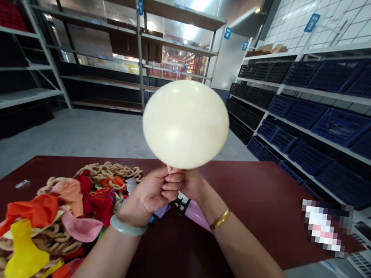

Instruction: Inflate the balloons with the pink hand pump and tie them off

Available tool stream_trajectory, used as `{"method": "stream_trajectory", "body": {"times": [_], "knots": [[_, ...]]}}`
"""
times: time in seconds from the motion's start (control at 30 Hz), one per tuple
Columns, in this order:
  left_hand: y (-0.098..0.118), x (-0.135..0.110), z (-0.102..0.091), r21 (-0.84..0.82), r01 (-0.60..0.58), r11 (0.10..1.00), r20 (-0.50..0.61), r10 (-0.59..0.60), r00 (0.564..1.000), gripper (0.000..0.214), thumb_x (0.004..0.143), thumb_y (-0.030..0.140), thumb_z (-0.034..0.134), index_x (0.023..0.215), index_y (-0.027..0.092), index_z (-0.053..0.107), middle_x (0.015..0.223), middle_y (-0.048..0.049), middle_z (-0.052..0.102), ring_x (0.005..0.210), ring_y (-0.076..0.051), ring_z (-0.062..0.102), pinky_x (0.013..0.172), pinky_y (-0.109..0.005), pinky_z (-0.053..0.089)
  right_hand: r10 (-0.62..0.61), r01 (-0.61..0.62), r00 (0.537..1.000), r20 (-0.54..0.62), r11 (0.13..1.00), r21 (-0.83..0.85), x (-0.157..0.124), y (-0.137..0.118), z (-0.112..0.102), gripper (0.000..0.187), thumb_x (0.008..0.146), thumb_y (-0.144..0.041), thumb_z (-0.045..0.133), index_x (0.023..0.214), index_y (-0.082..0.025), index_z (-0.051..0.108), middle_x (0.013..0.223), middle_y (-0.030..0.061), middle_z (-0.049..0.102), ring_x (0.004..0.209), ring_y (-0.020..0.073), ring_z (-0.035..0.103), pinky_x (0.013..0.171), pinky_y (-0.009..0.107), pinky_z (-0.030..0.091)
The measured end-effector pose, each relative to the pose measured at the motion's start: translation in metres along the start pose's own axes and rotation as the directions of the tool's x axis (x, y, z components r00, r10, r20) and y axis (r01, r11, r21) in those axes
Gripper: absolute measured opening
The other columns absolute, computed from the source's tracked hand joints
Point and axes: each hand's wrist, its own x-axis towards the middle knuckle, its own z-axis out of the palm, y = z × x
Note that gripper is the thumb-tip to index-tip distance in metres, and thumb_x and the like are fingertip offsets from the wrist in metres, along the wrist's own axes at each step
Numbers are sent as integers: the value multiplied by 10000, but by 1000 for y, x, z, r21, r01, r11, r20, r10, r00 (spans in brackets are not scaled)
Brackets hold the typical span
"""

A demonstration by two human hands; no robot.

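Observation:
A pale yellow inflated balloon (185,123) stands upright in front of me, its neck pointing down. Both hands meet at that neck, fingers wrapped close together. My left hand (151,189), with a pale bangle at the wrist, is closed just below the balloon. My right hand (188,182), with a gold bracelet, is closed round the neck from the other side. Behind my right wrist lies a pink balloon pump (196,213) on the table. To the left of my left hand is a heap with an orange balloon (32,212), a yellow balloon (25,252) and several other limp balloons.
Beige knobbly strands (106,172) lie among the limp balloons on the dark red table (254,189). A pixelated item (324,225) is at the table's right end. Shelves with blue crates (340,127) line the right; metal racks (111,24) stand behind.

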Motion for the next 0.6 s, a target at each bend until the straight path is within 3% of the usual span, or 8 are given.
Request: {"method": "stream_trajectory", "body": {"times": [0.1,0.2,0.27,0.47,0.53,0.6], "knots": [[7,0,-8,-41,6,999,18,-5,1000,242,827,133,605,715,170,394,590,82,233,410,-21,227,381,-127,183,-41,35,996,-85,997,-68,-1,0,-6,147,692,-248,730,797,-181,651,707,-13,612,629,131,571,588,267,528],[15,1,-19,1,4,1000,-49,-4,999,223,837,136,590,726,172,401,587,86,221,406,-24,219,380,-131,180,-96,41,963,-251,976,-216,-6,-8,-12,231,759,-383,709,766,-157,659,613,-30,546,503,77,439,425,196,334],[17,3,-26,64,10,998,-109,-3,994,207,836,145,587,734,171,410,584,90,209,406,-25,208,378,-131,169,-115,7,933,-342,953,-302,-11,-17,-15,297,755,-433,705,717,-147,636,552,-53,481,454,57,353,396,192,220],[8,13,-22,190,-119,975,-146,148,978,197,834,170,563,727,173,397,604,84,233,432,-27,198,403,-151,149,-146,-59,876,-459,913,-403,-21,-27,-24,280,804,-434,620,712,-171,587,490,-72,430,411,74,338,410,219,216],[3,16,-17,245,-176,953,-156,218,963,197,838,193,544,724,179,385,612,81,248,441,-32,197,416,-161,166,-206,-87,855,-476,847,-524,-24,-24,-23,273,865,-415,551,739,-178,595,472,-68,430,411,92,360,437,234,258],[-1,21,-16,388,-220,895,-218,321,922,197,862,228,490,716,192,362,607,79,253,441,-44,191,421,-175,173,-349,-116,832,-432,652,-750,-29,-21,-19,247,904,-367,528,783,-176,626,529,-29,522,481,122,457,504,253,319]]}}
